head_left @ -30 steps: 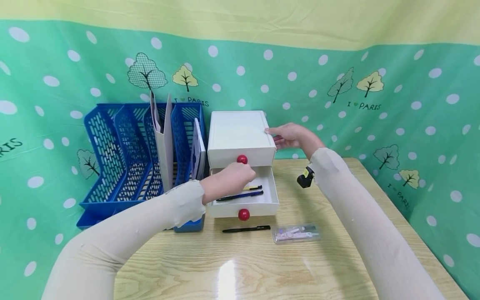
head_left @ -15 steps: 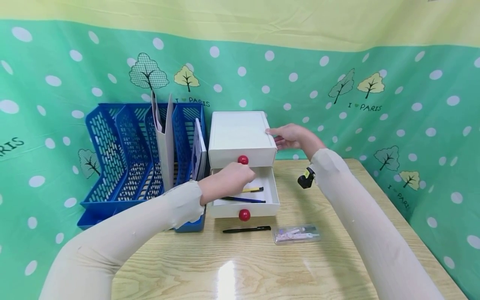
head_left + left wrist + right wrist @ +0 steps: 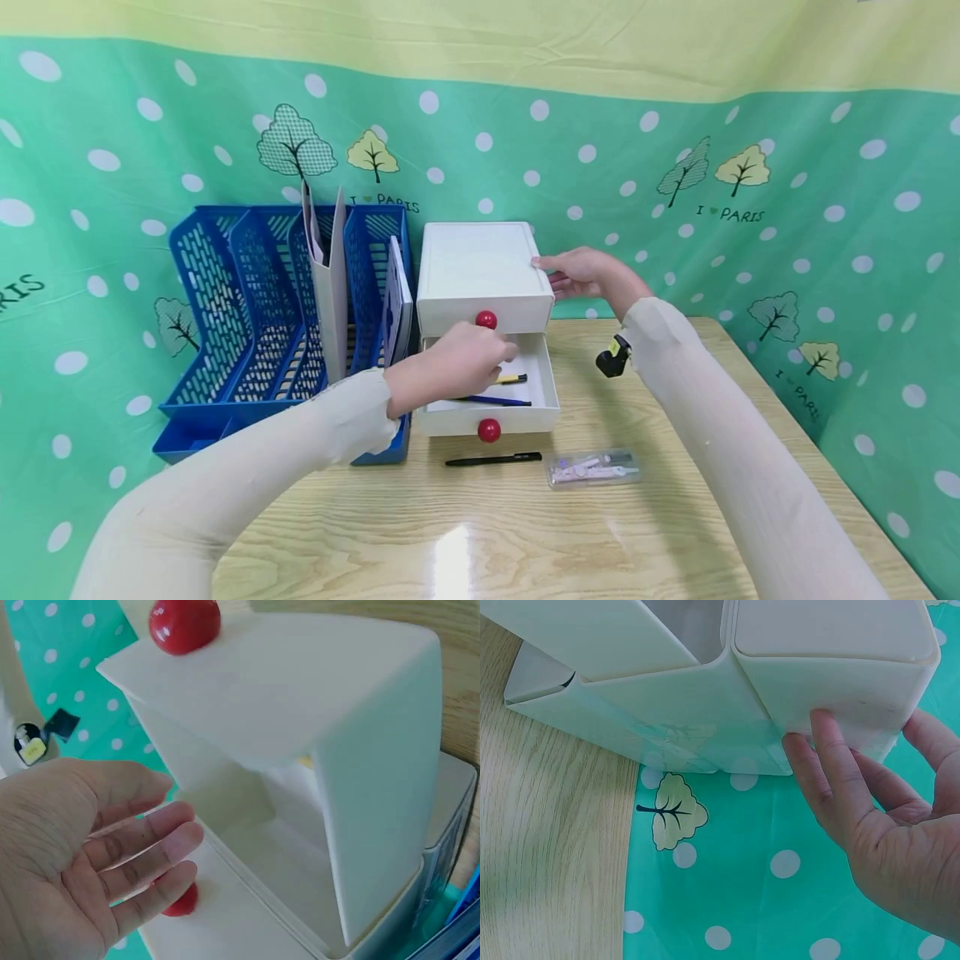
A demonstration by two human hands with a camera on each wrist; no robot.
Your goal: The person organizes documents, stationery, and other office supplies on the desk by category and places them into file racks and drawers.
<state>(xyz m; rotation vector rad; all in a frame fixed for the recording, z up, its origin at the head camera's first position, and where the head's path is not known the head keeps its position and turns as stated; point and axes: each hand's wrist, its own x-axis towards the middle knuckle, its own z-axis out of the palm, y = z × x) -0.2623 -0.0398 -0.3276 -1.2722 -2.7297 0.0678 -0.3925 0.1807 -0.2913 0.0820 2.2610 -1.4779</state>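
Note:
My left hand (image 3: 453, 362) hovers over the pulled-out lower drawer (image 3: 543, 387) of a small white drawer unit (image 3: 480, 258). Its fingers are relaxed and hold nothing; in the left wrist view they hang before the upper drawer's red knob (image 3: 180, 900). A yellow pen (image 3: 512, 379) and a dark blue pen (image 3: 498, 402) lie in the drawer, partly covered by this hand. At the unit's right side, my right hand (image 3: 585, 271) has its thumb on the top edge. In the right wrist view, its nearly straight fingers (image 3: 840, 761) rest against the side wall.
To the left stands a blue file rack (image 3: 217, 308) with a white folder (image 3: 330, 308) and thin booklets (image 3: 396, 308). In front of the drawer lie a black pen (image 3: 493, 459) and a clear case (image 3: 592, 468) of small tools. A polka-dot curtain (image 3: 600, 183) hangs behind.
The left hand has shifted slightly left and its bent fingers have loosened. More of its fingers show over the drawer. My right hand stays at the unit's side.

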